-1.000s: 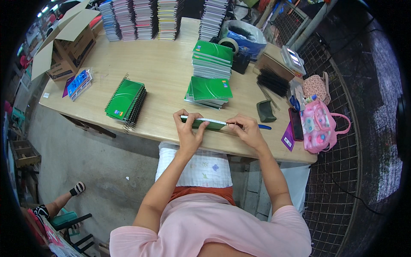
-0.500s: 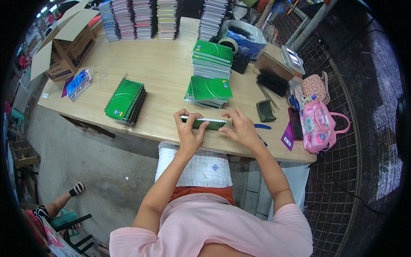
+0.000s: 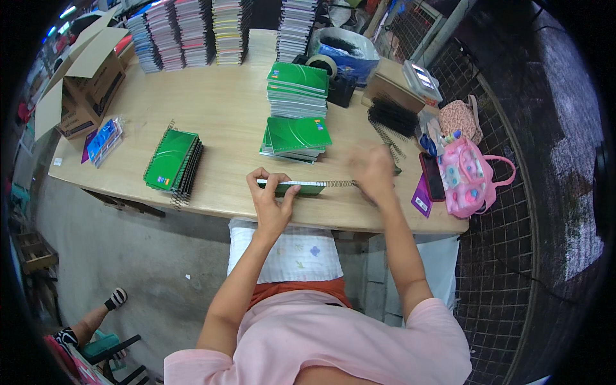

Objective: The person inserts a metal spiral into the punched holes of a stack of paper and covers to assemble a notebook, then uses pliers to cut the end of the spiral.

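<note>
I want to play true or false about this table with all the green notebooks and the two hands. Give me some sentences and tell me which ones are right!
1. The left hand presses on a green spiral-bound notebook near the front edge of the wooden table. True.
2. The right hand is sharp and clear. False: it is blurred, at the end of the metal spiral wire.
3. A pink bag sits at the table's right end. True.
4. The open cardboard box stands on the right. False: it is at the far left.
5. The two stacks of green notebooks lie beyond the hands. True.
</note>
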Available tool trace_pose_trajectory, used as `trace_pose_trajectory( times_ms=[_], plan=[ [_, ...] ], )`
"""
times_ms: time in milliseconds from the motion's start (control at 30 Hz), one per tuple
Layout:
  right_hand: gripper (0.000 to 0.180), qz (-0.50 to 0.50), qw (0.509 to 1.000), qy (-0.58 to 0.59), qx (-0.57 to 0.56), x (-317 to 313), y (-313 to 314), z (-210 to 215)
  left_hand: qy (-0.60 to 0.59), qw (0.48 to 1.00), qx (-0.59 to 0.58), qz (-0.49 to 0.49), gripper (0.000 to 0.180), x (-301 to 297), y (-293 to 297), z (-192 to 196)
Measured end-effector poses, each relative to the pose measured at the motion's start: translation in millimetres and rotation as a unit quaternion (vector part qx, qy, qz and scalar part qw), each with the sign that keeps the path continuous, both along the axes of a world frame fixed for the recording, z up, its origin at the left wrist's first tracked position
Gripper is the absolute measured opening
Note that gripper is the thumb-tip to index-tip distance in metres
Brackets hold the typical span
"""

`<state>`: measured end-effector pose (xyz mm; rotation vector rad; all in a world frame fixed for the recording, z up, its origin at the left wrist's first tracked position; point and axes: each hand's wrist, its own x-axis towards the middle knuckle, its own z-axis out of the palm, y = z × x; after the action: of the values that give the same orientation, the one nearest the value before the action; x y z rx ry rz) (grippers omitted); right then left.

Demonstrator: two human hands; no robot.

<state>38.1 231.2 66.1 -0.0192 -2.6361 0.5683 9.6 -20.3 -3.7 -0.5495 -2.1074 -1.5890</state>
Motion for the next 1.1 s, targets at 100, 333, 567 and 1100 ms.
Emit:
trace_pose_trajectory(
  times_ms=[100,333,567,1100],
  plan=[
    [0.039,-0.392,0.916,-0.036,0.076,-21,50,-14,0.002,1.0,-0.009,-0.007,0.034,3,2,1],
    [0.055,-0.346,0.931,-0.108,0.039,-12,33,-42,0.008,0.999,-0.043,0.006,0.052,-1,-5,1],
    [0.061,-0.326,0.942,-0.05,0.053,-24,37,-45,0.005,0.999,-0.042,0.019,0.057,-2,-2,-2],
    [0.045,0.229,0.93,-0.221,-0.185,-2,5,3,-0.011,0.997,-0.02,-0.072,0.062,-1,18,-3]
  ],
)
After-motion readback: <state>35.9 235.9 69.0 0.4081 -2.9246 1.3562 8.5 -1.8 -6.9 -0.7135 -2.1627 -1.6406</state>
